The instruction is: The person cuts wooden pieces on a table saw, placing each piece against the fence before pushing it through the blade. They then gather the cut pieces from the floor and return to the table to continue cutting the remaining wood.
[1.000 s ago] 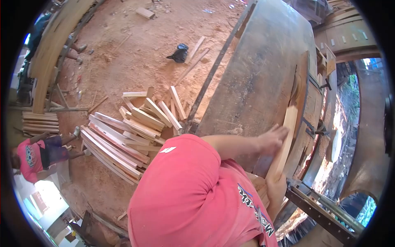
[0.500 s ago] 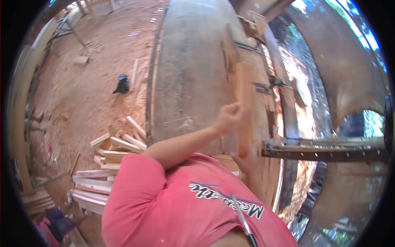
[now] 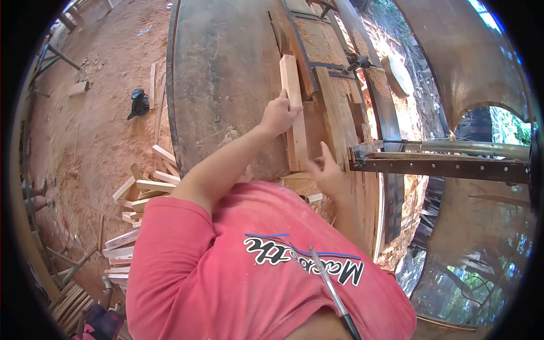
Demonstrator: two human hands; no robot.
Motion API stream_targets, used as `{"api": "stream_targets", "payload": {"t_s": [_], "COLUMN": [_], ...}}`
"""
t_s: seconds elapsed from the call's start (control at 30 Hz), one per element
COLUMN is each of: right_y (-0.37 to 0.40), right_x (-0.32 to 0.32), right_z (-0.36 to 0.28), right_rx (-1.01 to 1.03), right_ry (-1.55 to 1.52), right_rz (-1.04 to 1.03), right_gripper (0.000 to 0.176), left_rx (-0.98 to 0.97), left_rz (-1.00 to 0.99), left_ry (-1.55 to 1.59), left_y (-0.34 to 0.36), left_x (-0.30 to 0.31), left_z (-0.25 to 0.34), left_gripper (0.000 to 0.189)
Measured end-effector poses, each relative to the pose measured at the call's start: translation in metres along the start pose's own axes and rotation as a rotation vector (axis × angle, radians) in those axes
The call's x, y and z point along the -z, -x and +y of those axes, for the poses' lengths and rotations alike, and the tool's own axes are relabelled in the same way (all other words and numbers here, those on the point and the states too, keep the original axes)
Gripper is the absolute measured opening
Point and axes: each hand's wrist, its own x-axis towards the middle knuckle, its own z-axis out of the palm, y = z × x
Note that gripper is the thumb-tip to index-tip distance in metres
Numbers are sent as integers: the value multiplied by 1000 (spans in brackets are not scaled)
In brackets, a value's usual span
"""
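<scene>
My left hand is closed around the side of a short squared wooden block, which points away from me along the metal-looking work table. My right hand is beside the block's near end, its index finger stretched out and the other fingers loosely bent. Just right of the block lies a long wooden board. The near end of the block sits close to the front of my red shirt, where a pen rests.
A pile of cut wood pieces lies on the dirt floor at my left. A black bag-like thing is farther out there. On the right, a metal bar with holes sticks out at table height. A person's feet show at the far left.
The view has swung, so the table and floor appear farther left. My left hand still grips the block. My right hand, earlier blurred at the block's near end, now shows its fingers apart beside it.
</scene>
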Motion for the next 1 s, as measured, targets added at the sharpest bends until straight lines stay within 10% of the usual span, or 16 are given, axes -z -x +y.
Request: {"api": "stream_targets", "payload": {"t_s": [0.13, 0.27, 0.37, 1.0], "right_y": [13, -6, -15, -64], "right_x": [-29, -23, -13, -14], "right_z": [-13, 2, 2, -35], "right_rx": [121, 125, 167, 72], "right_ry": [523, 402, 481, 539], "right_rz": [3, 17, 12, -60], "right_gripper": [83, 80, 76, 70], "left_rx": [-9, 183, -140, -80], "left_rz": [109, -278, -219, -341], "left_ry": [149, 71, -188, -164], "left_y": [4, -7, -5, -52], "left_x": [-14, -11, -22, -12], "left_z": [5, 14, -3, -13], "left_gripper": [53, 43, 41, 40]}}
